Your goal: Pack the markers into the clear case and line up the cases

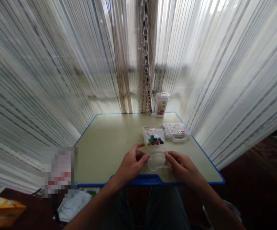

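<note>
A clear plastic marker case [144,134] lies on the table with its open end toward me. Several round marker ends [155,139] in green, blue, purple, yellow, orange and black show inside it. Just in front of that opening is the case's see-through lid [156,164]; whether it is still joined to the case, I cannot tell. My left hand [134,161] pinches the lid's left edge with the thumb, its index finger reaching to the case's side. On the opposite edge, my right hand [180,163] grips the lid between thumb and curled fingers.
Another clear case with a handle [176,131] lies at the right, and a tall clear box [161,105] stands at the back edge. The pale table [104,143] has a blue rim. String curtains [100,64] hang behind it. A yellow bag [4,210] is at lower left.
</note>
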{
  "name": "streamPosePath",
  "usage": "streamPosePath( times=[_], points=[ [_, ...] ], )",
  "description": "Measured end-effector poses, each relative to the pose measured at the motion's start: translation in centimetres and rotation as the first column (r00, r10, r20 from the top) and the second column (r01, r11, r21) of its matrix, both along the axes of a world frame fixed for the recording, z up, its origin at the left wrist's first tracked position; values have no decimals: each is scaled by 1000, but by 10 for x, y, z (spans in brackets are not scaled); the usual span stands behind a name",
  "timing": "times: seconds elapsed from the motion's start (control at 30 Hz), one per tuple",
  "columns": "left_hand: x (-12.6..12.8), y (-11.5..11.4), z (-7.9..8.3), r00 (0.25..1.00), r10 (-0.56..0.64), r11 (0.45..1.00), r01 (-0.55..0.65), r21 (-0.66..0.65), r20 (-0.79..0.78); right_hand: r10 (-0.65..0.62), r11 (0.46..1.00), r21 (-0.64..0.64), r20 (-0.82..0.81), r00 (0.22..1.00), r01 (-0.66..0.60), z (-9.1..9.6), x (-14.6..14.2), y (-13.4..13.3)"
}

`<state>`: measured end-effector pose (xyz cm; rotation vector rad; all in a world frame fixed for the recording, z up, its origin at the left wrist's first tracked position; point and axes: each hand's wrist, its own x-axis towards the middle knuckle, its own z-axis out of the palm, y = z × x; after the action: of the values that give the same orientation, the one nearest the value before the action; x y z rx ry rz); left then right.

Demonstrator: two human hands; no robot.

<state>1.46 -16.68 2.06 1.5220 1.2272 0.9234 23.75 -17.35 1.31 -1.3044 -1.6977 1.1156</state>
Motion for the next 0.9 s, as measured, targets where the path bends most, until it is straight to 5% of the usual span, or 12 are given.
streamPosePath(
  times=[0.1, 0.2, 0.3, 0.43, 0.63, 0.73, 0.9],
  points=[
    [-6, 8, 9, 995, 25, 997, -17, 80, -96, 33, 993, -108, -53, 998, -38, 2, 8, 2],
    [-18, 26, 23, 944, 115, 953, -16, 303, -310, 65, 982, -171, -59, 996, -74, 5, 18, 4],
    [-25, 52, 41, 872, 14, 848, 249, 468, -489, 118, 974, -191, -32, 993, -121, 7, 30, 8],
    [-18, 85, 64, 750, -304, 765, 560, 318, -588, 206, 949, -236, -33, 978, -208, 12, 48, 17],
    [6, 111, 73, 631, -544, 671, 723, 165, -554, 285, 916, -299, 11, 958, -269, 31, 66, 35],
    [9, 110, 71, 587, -582, 656, 748, 101, -563, 238, 923, -309, -11, 971, -230, 37, 68, 48],
    [4, 100, 64, 662, -414, 761, 628, 162, -625, -20, 945, -325, -199, 980, -47, 48, 59, 67]
  ],
)
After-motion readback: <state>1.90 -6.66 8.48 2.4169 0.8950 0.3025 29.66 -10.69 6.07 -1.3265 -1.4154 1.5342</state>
